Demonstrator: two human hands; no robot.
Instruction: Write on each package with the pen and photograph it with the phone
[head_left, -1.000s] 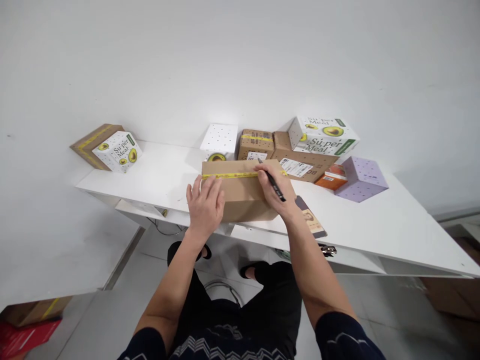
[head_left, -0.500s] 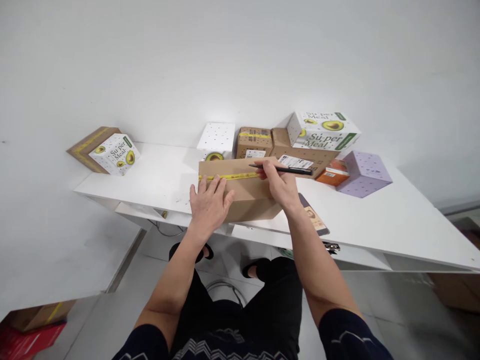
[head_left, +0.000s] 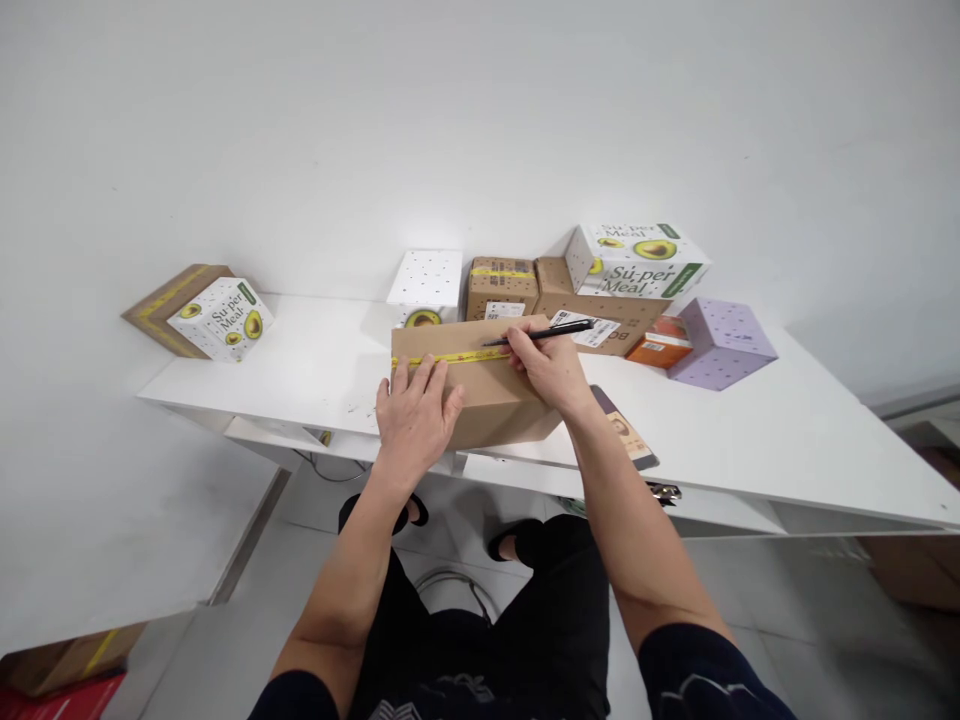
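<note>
A brown cardboard box point(head_left: 495, 395) sits at the front of the white table, with a strip of yellow printed tape point(head_left: 469, 356) along its top. My left hand point(head_left: 415, 412) lies on the box's left side, fingers spread and fingertips by the tape; it holds nothing. In my right hand point(head_left: 553, 370) is a slim black pen point(head_left: 566, 331), gripped as for writing. The pen slants, with its tip low and pointing left, close to the tape; whether it touches the surface I cannot tell.
Behind stand a white avocado-print box point(head_left: 426, 282), a small brown box point(head_left: 501, 285) and a larger brown box under a Super Meal box point(head_left: 637, 262). Rightward are an orange box point(head_left: 660, 343) and a purple box point(head_left: 720, 345). Another Super Meal box point(head_left: 223, 318) stands left. A notebook-like item point(head_left: 630, 435) lies near the front edge.
My right hand has shifted slightly left, and the pen has tilted, its tip lower and its back end higher. My left hand stays on the box. The view has moved slightly.
</note>
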